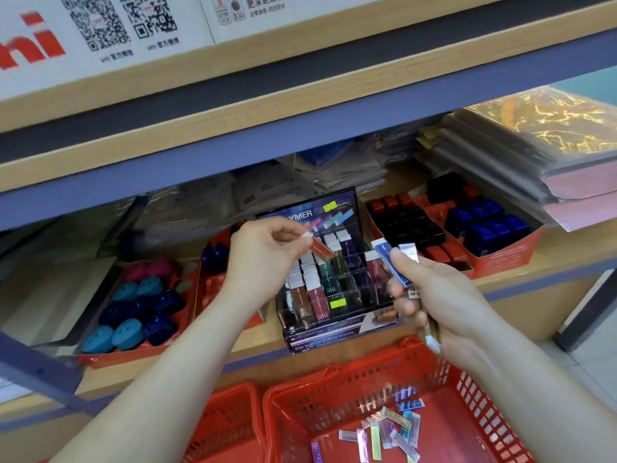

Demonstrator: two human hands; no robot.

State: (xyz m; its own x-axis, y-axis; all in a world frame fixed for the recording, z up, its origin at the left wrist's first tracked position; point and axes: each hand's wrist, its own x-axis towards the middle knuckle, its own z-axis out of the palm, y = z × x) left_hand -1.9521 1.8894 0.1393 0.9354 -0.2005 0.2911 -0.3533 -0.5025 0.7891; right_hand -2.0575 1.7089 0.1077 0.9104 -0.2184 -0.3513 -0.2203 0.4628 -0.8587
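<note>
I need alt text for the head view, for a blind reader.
At a shop shelf, the left hand pinches a red eraser at the display box, while the right hand grips a blue eraser and others. A red basket below holds loose erasers.

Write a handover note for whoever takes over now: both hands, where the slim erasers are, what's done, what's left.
Left hand pinches one red-brown slim eraser with a white tip above the clear compartmented display box.
Right hand grips a bundle of slim erasers; a blue one and a silvery one stick up.
Red plastic basket below holds loose slim erasers.
Done: display compartments are partly filled.
Left, probably: slot the held erasers in by colour, then the basket's.
</note>
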